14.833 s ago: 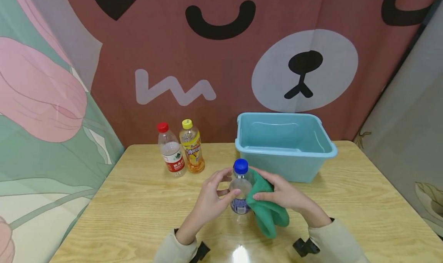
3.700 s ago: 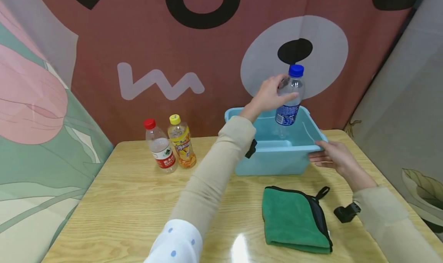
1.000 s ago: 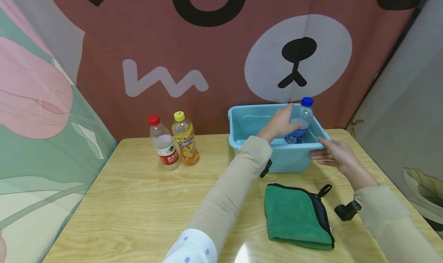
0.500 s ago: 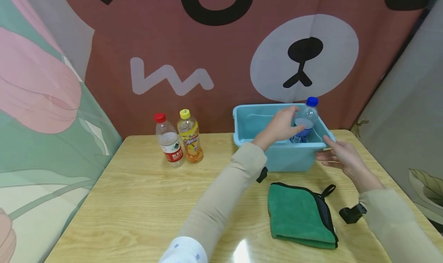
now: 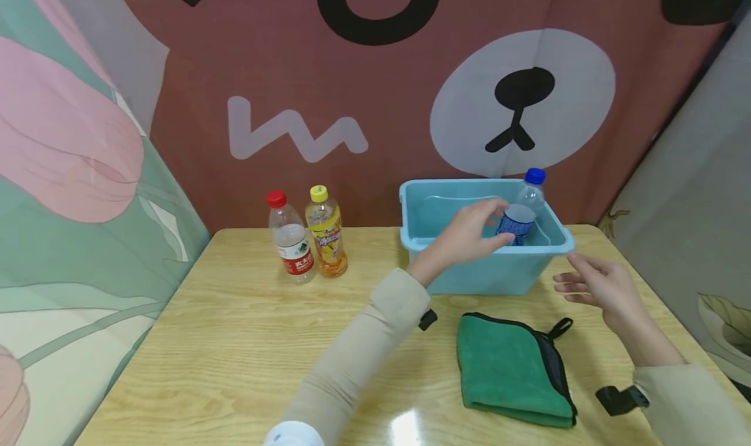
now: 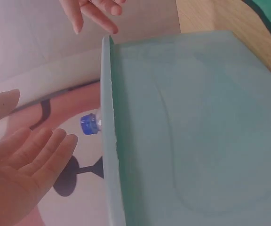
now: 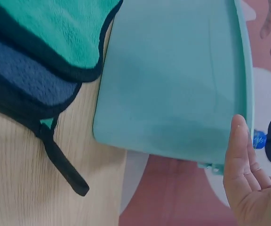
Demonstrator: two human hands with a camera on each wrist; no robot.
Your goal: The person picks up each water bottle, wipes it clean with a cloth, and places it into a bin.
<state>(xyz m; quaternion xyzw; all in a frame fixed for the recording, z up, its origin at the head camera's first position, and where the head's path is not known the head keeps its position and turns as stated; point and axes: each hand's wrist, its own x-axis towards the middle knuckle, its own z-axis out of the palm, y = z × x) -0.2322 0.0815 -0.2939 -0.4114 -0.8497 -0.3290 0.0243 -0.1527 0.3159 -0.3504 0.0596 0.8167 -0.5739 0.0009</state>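
Red-cap bottle (image 5: 292, 240) & yellow-cap bottle (image 5: 326, 234) stand close together nr the table's (image 5: 235, 328) back edge, prob. there to keep wood in front free. L hand (image 5: 466, 234): at bin's (image 5: 487, 275) front rim, fingers loosely spread, pinching nothing; room above to lift away. Blue-cap bottle (image 5: 525, 210) sits inside bin, R end, walls prob. confining it. Green cloth (image 5: 510, 371) lies folded in front, clear of both hands. R hand (image 5: 607, 293): by bin's R front corner, fingers extended, slightly apart, gripping nothing; rim contact can't tell.

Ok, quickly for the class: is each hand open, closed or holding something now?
Left hand: open, holding nothing.
Right hand: open, holding nothing, near the blue tub.
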